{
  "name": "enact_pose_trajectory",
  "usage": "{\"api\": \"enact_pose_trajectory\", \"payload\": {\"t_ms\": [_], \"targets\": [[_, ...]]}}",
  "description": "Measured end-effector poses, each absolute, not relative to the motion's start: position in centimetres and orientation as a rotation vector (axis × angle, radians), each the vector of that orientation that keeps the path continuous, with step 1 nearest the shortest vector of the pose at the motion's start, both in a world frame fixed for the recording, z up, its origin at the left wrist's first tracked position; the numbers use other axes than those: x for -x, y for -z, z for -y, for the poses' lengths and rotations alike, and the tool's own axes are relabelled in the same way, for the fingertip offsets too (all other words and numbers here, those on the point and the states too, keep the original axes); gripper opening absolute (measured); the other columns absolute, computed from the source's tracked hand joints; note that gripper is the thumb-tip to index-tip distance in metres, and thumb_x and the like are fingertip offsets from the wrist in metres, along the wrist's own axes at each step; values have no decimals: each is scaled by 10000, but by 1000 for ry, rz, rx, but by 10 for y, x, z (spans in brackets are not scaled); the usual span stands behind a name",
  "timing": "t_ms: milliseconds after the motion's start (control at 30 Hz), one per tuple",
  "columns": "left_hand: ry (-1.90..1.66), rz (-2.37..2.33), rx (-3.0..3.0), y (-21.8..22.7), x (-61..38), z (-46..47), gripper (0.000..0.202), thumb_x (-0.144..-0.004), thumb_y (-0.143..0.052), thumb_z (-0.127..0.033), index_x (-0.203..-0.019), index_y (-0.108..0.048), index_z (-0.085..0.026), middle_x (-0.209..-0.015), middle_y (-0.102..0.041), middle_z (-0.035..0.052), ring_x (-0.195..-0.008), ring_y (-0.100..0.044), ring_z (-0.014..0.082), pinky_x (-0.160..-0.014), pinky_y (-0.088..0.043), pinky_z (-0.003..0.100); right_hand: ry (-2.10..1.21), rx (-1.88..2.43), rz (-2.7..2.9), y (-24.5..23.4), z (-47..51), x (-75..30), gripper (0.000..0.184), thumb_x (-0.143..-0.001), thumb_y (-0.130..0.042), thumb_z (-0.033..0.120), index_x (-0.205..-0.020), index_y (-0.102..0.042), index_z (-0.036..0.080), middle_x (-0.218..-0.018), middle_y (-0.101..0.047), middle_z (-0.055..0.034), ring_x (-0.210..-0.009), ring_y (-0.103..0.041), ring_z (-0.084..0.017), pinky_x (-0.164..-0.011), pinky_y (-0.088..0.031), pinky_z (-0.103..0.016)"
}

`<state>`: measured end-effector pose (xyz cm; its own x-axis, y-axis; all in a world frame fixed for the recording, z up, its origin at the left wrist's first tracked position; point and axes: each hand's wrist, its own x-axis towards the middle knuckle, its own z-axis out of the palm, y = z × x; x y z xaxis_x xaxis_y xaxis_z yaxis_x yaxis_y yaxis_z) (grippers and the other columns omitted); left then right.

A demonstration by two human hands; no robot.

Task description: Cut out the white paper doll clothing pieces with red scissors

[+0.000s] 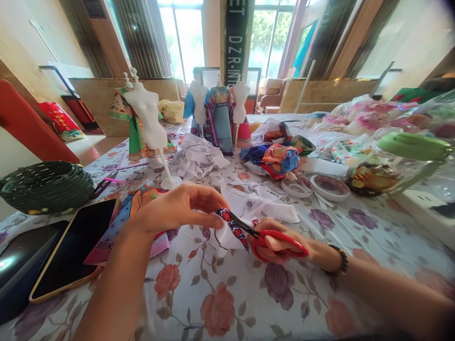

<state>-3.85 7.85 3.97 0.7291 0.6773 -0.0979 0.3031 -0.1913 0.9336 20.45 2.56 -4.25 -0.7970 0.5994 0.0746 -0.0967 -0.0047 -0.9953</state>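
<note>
Strip and scissors, held above the desk [192, 308]. The strip [236, 229] is a narrow band, dark navy with red and white floral figures; a white piece [221, 237], thin and curled, hangs beside it. Its long axis slants from the left hand's fingertips down toward the wearer and to the right, ending in a point. The left hand [181, 206] pinches the upper end between thumb and fingers. The right hand [279, 241] has its fingers closed about the scissors [256, 233], whose rounded, glossy red handles carry slim dark blades pointing up and leftward, along the strip's right edge; whether they bite cannot be told. Beyond lie crumpled white scraps [201, 156] and flat, ring-shaped tape rolls [330, 188]. Left: woven basket [46, 189], dark green.
</note>
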Motion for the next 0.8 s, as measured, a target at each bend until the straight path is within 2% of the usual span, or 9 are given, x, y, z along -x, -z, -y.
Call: {"api": "enact_pose_trajectory", "payload": {"t_ms": [200, 333, 567, 667, 800], "targets": [[-540, -771, -1770, -34, 39, -81, 185, -668, -813, -233, -844, -759, -211, -763, -721, -7, -686, -637, 104, -620, -512, 196, -1815, 518, 1768, 30, -21, -203, 582, -839, -575, 624, -497, -428, 177, -466, -401, 53, -410, -312, -59, -404, -224, -223], [-653, -791, -1765, -36, 38, -80, 124, -651, -803, -160, -759, -756, -200, -720, -715, -14, -688, -645, 108, -656, -530, 199, -1821, 524, 1755, 31, -19, -203, 579, -836, -586, 618, -495, -423, 179, -452, -389, 60, -399, -297, -56, -399, -220, -226], [-831, -790, -1770, -37, 38, -79, 170, -570, -845, -119, -672, -737, -204, -687, -694, -33, -674, -627, 90, -644, -520, 161, -1854, 557, 1720, 39, -20, -204, 564, -808, -592, 650, -538, -443, 177, -456, -394, 68, -397, -282, -52, -396, -205, -233], [-777, -759, -1743, -36, 39, -79, 184, -577, -846, -122, -701, -742, -209, -725, -705, -29, -701, -641, 92, -643, -523, 157, -1865, 570, 1709, 43, -21, -205, 547, -796, -604, 651, -567, -457, 177, -448, -392, 75, -387, -273, -51, -379, -191, -231], [-634, -752, -1704, -37, 38, -78, 255, -611, -839, -163, -845, -755, -218, -802, -731, -15, -708, -663, 101, -636, -531, 169, -1849, 580, 1718, 48, -23, -206, 565, -789, -598, 670, -563, -455, 173, -443, -402, 71, -393, -287, -54, -382, -190, -236]]}}
